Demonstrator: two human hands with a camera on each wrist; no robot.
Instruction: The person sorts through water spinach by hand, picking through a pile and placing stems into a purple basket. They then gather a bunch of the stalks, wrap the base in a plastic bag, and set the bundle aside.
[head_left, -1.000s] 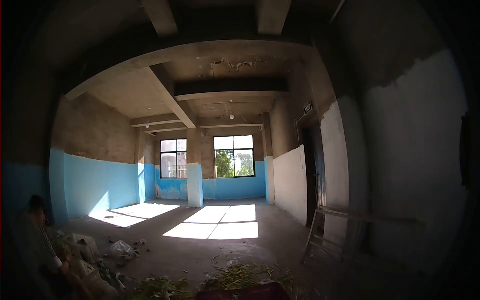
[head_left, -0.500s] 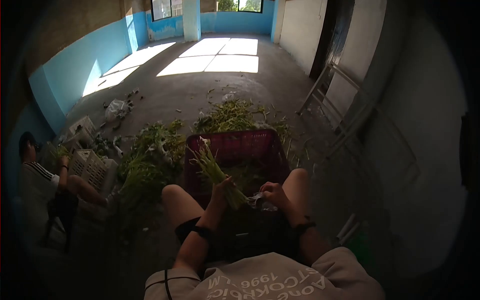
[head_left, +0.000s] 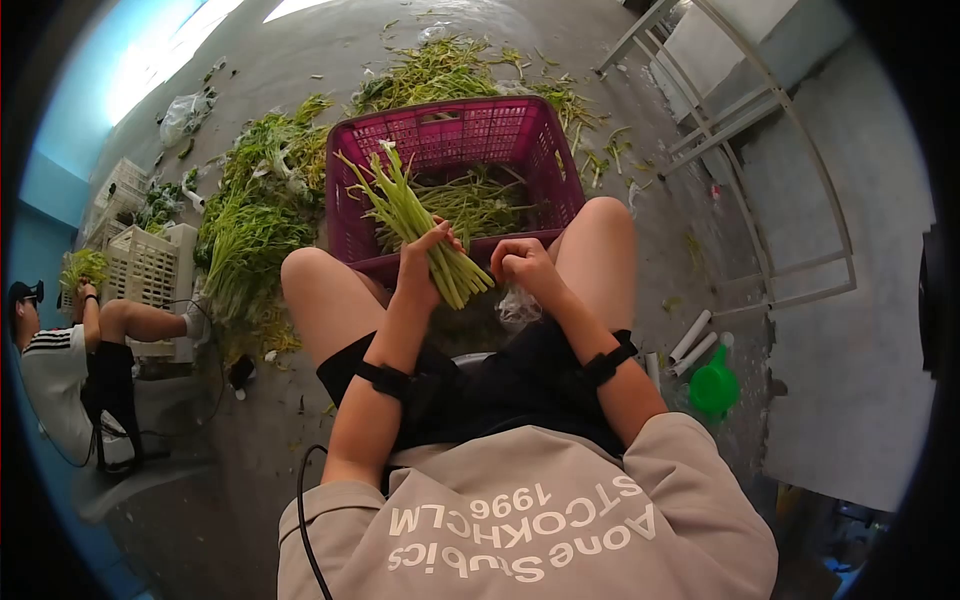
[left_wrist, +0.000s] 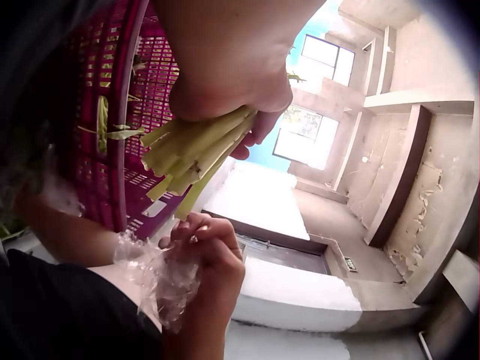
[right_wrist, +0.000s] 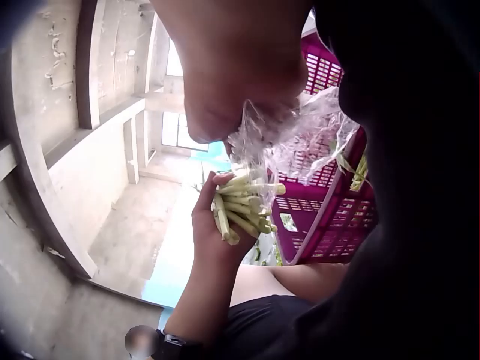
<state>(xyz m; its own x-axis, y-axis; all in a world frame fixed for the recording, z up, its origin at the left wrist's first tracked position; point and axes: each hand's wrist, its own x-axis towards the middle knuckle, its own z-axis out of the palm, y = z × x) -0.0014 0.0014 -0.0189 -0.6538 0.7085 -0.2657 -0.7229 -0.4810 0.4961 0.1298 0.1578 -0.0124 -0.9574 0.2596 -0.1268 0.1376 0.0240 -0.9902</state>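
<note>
1. Down on a bare grey concrete floor [head_left: 300, 60], sitting with knees spread and working just above the lap.
2. Gripping a bundle of long pale-green vegetable stalks [head_left: 415, 225] in the left hand [head_left: 418, 272], with fingers and thumb wrapping tightly round the lower part. Keeping the cut ends jutting toward the right and the tips fanning up over the crate.
3. Pinching a crumpled piece of clear plastic film [head_left: 517, 305] in the right hand [head_left: 522, 265], with fingers curling inward and knuckles sitting just beside the cut ends.
4. Judging the step as dressing the stalk ends. Probably best done by keeping those ends level, holding firm near the base to prevent slipping, and bringing the film squarely onto the ends. Squeezing too hard likely means bruising the stems.
5. Leaning over a magenta perforated plastic crate [head_left: 450, 135], standing between the knees and holding more loose stalks.
6. Moving outward to a heap of leafy green trimmings [head_left: 250, 225] lying left of the crate, with more scattered beyond the far rim.
7. Finding white slatted plastic crates [head_left: 150, 265] farther left, beside a second person in a striped shirt [head_left: 55, 370], sitting and holding greens.
8. Finding, on the right near the hip, a green plastic scoop [head_left: 715, 385] and short white tubes [head_left: 692, 337] lying on the concrete.
</note>
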